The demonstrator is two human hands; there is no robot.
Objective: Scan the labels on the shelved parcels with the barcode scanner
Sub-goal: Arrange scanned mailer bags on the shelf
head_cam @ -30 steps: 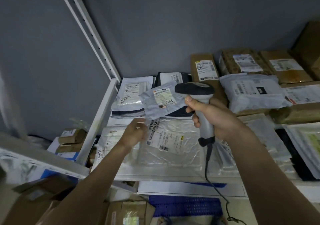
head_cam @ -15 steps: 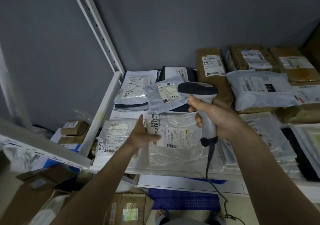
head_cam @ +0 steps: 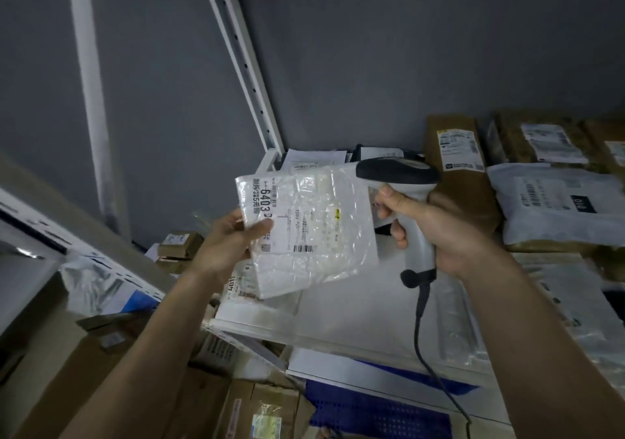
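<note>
My left hand (head_cam: 227, 242) pinches the left edge of a clear plastic parcel (head_cam: 314, 229) and holds it up above the white shelf (head_cam: 355, 317). Its white label, printed "6403" with a barcode low down, faces me. My right hand (head_cam: 436, 225) grips the handle of the grey barcode scanner (head_cam: 402, 181). The scanner's dark head sits just above the parcel's right edge and points left. A black cable hangs from the handle down past the shelf front.
Brown boxes (head_cam: 456, 154) and a grey mailer (head_cam: 554, 202) with labels lie at the back right of the shelf. Other flat parcels (head_cam: 314, 161) lie behind the raised one. A white upright (head_cam: 243, 63) stands at the left. Cardboard boxes (head_cam: 260, 411) sit below.
My left hand left the small grey mailer, reached to the clear parcel lying on the shelf and lifted it up toward the scanner. The view shifted left.
</note>
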